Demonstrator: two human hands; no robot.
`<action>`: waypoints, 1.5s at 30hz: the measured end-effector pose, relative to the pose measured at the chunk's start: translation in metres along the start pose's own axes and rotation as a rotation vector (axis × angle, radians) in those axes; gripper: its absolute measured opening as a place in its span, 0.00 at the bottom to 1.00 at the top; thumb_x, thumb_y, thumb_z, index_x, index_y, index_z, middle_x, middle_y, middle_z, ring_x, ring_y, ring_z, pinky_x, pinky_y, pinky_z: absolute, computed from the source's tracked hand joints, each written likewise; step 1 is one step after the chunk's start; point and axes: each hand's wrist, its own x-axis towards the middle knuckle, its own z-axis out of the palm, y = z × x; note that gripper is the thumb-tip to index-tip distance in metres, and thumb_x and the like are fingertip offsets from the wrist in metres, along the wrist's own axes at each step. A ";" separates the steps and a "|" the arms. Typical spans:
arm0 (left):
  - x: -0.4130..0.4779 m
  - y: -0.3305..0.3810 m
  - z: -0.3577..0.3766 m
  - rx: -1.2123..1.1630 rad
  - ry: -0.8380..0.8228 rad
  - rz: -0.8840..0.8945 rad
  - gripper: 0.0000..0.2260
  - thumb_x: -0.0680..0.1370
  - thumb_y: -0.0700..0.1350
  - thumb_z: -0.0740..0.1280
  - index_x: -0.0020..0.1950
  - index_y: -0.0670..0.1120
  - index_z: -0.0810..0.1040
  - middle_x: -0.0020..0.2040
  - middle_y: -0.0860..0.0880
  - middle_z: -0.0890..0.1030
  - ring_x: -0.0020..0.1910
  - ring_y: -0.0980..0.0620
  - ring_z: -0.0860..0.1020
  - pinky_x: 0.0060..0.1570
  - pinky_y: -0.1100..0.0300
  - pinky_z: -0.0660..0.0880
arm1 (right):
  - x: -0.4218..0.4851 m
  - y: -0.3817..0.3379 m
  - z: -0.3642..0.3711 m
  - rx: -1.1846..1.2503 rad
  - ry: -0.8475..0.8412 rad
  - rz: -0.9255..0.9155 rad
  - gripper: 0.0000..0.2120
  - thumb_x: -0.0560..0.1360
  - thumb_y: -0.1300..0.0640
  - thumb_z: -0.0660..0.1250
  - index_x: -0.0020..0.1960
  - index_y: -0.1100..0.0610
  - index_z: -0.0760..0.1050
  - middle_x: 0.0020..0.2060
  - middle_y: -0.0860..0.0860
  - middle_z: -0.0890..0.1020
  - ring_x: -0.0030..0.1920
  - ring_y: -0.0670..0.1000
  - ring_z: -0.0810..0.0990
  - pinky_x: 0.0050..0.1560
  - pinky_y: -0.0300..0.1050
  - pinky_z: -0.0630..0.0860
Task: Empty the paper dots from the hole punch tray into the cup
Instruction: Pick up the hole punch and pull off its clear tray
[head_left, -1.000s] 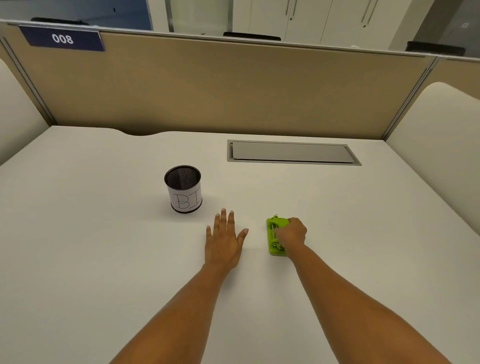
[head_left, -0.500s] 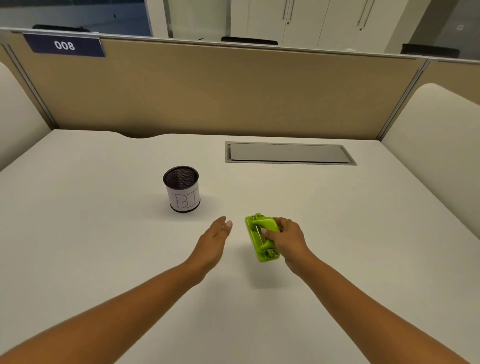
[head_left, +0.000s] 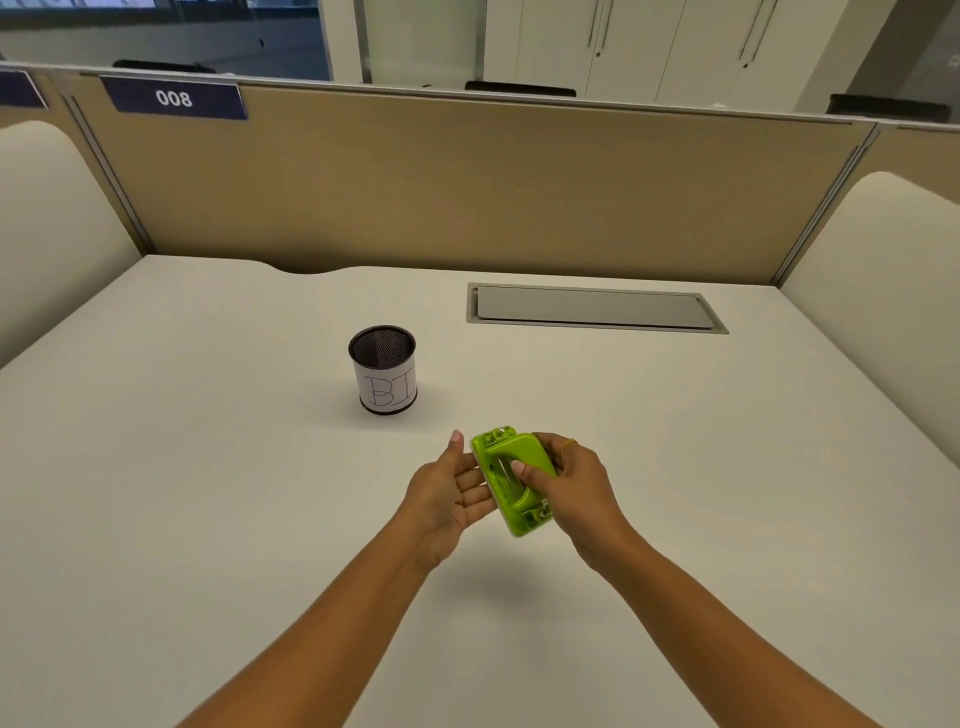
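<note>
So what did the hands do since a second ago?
The right hand lifted the green hole punch off the desk and tilted it leftward. The left hand left the desk, turned palm-up and reached its side. The cup stayed put.

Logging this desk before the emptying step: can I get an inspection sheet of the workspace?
Surface: white desk, closed grey cable hatch.
Job's things: green hole punch lifted off desk; mesh cup upright, paper label, apart from hands.
Clutter: nothing seen.
Grippers: right hand grips punch; left hand open, palm up against it.
Cables: nothing seen.
Surroundings: tan partition, sign 008.
</note>
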 end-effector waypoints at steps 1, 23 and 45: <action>-0.001 0.000 0.000 0.005 -0.008 0.009 0.19 0.80 0.53 0.55 0.45 0.40 0.77 0.31 0.46 0.85 0.31 0.50 0.84 0.30 0.60 0.80 | -0.001 0.000 0.000 0.002 -0.001 -0.001 0.18 0.73 0.60 0.68 0.62 0.57 0.74 0.50 0.50 0.80 0.47 0.46 0.78 0.38 0.32 0.72; -0.016 0.003 0.007 -0.016 0.099 0.074 0.16 0.81 0.46 0.56 0.41 0.39 0.77 0.29 0.44 0.83 0.29 0.48 0.82 0.26 0.60 0.80 | -0.015 -0.013 -0.001 0.000 -0.035 -0.034 0.19 0.72 0.60 0.69 0.63 0.57 0.75 0.56 0.55 0.81 0.55 0.53 0.80 0.49 0.42 0.75; -0.021 -0.010 0.008 -0.223 0.061 0.204 0.08 0.77 0.42 0.63 0.46 0.41 0.80 0.35 0.45 0.85 0.33 0.52 0.84 0.32 0.61 0.81 | -0.014 -0.024 0.005 0.139 -0.002 0.040 0.21 0.73 0.61 0.68 0.65 0.61 0.73 0.59 0.58 0.80 0.56 0.55 0.79 0.52 0.44 0.74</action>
